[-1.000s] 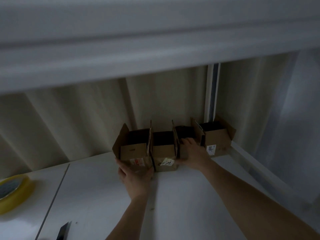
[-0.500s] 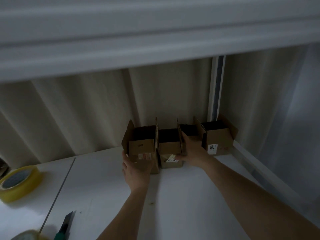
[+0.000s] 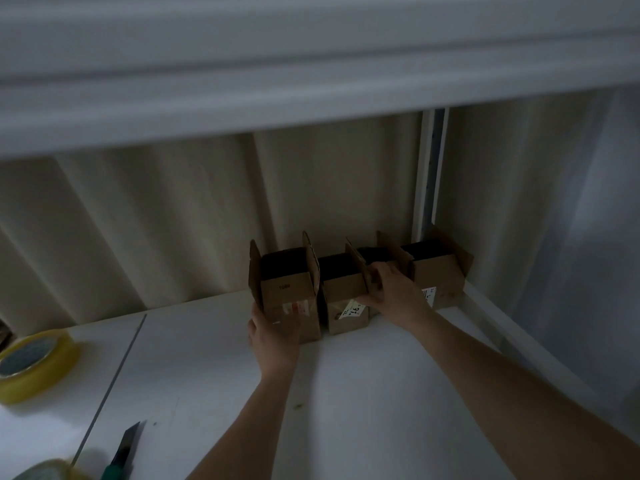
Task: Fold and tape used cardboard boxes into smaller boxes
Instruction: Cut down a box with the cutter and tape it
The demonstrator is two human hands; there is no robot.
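Several small open cardboard boxes stand in a row at the back of the white table [image 3: 346, 393], against the ribbed wall. My left hand [image 3: 273, 330] presses flat on the lower front of the leftmost box [image 3: 289, 289], with the thumb on its left side. The second box [image 3: 341, 287] carries a white label. My right hand [image 3: 391, 292] curls its fingers over the front wall of the third box [image 3: 372, 254], which is mostly hidden. The fourth box [image 3: 438, 275] stands in the corner, untouched.
A yellow tape roll [image 3: 33, 362] lies at the left, and part of another roll [image 3: 45, 471] shows at the bottom left. A green-handled utility knife [image 3: 123, 455] lies near the front. A shelf [image 3: 311, 81] overhangs the boxes. A white post [image 3: 429, 174] and rail [image 3: 519, 344] bound the right.
Both hands stay on the boxes. The leftmost box has closed up against the second, and its left flap stands more upright. The view has shifted and the knife has come into sight.
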